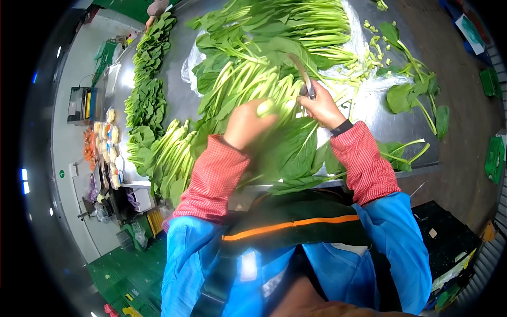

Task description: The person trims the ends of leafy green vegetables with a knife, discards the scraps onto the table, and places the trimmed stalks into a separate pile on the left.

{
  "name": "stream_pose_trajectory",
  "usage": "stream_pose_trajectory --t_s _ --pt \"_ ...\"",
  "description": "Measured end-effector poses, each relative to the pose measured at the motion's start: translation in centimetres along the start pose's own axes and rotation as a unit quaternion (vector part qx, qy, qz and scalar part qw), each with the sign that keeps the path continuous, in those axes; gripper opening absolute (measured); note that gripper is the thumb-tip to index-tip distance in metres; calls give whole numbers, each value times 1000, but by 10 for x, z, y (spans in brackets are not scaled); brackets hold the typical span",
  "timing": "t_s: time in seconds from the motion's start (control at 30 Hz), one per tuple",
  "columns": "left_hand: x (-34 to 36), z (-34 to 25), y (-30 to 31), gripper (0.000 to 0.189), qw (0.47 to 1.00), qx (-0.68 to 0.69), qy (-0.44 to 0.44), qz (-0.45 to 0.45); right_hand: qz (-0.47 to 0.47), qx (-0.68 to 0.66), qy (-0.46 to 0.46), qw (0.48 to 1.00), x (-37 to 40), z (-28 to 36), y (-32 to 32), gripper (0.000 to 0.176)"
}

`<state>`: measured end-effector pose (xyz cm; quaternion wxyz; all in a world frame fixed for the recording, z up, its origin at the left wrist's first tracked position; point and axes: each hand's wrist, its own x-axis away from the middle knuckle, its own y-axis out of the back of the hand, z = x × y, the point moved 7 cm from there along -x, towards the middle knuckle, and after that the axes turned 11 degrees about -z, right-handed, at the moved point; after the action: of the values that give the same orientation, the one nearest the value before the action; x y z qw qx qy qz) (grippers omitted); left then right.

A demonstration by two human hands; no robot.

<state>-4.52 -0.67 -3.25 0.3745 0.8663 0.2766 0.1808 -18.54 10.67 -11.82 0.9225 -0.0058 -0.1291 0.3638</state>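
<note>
My left hand (pixel 248 126) is closed around a bunch of leafy greens (pixel 289 149), slightly blurred. Pale cut stem ends (pixel 265 108) poke out of the fist, and broad dark leaves hang toward the table's near edge. In my right hand (pixel 324 107) is a small knife (pixel 302 71) with a curved blade, pointing up and away from me, apart from the held bunch. Beyond both hands lies a large heap of greens (pixel 322 26), stems toward the right, partly on clear plastic (pixel 355 31).
The greens rest on a metal table (pixel 182 61). Neat bundles (pixel 148 100) line its left side, where another person's hand (pixel 152 21) reaches in at the top. Trimmed stem bits (pixel 376 45) and loose leaves (pixel 404 98) lie right. Green crates (pixel 132 269) stand lower left.
</note>
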Motion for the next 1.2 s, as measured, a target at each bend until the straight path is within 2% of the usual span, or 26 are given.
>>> stream_pose_trajectory --t_s 0.07,0.1,0.13,0.2,0.23,0.3,0.33,0.37,0.47,0.5,0.57,0.67,0.77,0.8,0.87,0.9,0.97,1.0,1.1,1.2 --pt "-8 -4 -15 46 998 21 -55 -18 25 3 4 1000 6 -1 -6 21" --pt "-7 -13 -22 46 1000 0 -17 25 37 5 5 999 9 -2 -9 21" --pt "-8 -10 -32 46 999 -7 -41 27 26 15 37 999 10 0 -8 20" --pt "-11 3 -44 45 997 -64 -48 4 -1 35 101 994 13 4 -2 20" --pt "-11 6 -51 44 994 -66 -83 -8 -16 46 87 995 16 4 5 19" --pt "-9 9 -61 43 986 -67 -152 -31 -82 63 136 985 16 2 23 18" --pt "-9 11 -69 42 985 -77 -156 -15 -115 72 160 978 18 3 32 18" --pt "-9 12 -78 41 984 -86 -159 1 -126 68 100 985 20 -7 41 19" --pt "0 -4 -95 35 963 -174 -205 -7 -138 61 49 987 31 -15 54 19" --pt "2 -1 -105 34 955 -206 -215 -11 -148 95 77 981 32 -16 55 18" --pt "2 2 -116 34 938 -252 -237 -39 -128 82 68 986 39 -25 54 18" --pt "-4 5 -125 36 934 -287 -214 13 -121 68 54 989 46 -35 61 19" --pt "-6 -3 -98 34 977 -164 -136 28 -139 74 45 987 57 -35 75 20" --pt "-11 1 -87 33 993 -80 -83 18 -150 103 50 982 59 -33 83 20" --pt "-18 11 -65 33 996 87 28 0 -172 160 57 970 66 -24 96 22" --pt "-19 2 -48 32 990 132 46 -2 -187 190 69 961 68 -18 99 22" --pt "-14 -22 -20 30 960 268 80 22 -182 225 120 950 74 14 95 20" --pt "-9 -37 -10 29 955 278 92 39 -179 242 145 943 76 31 91 19" --pt "1 -51 -8 35 925 351 99 104 -199 277 349 873 89 85 73 13" --pt "14 -60 -23 43 876 441 115 155 -163 352 434 813 97 117 57 12"
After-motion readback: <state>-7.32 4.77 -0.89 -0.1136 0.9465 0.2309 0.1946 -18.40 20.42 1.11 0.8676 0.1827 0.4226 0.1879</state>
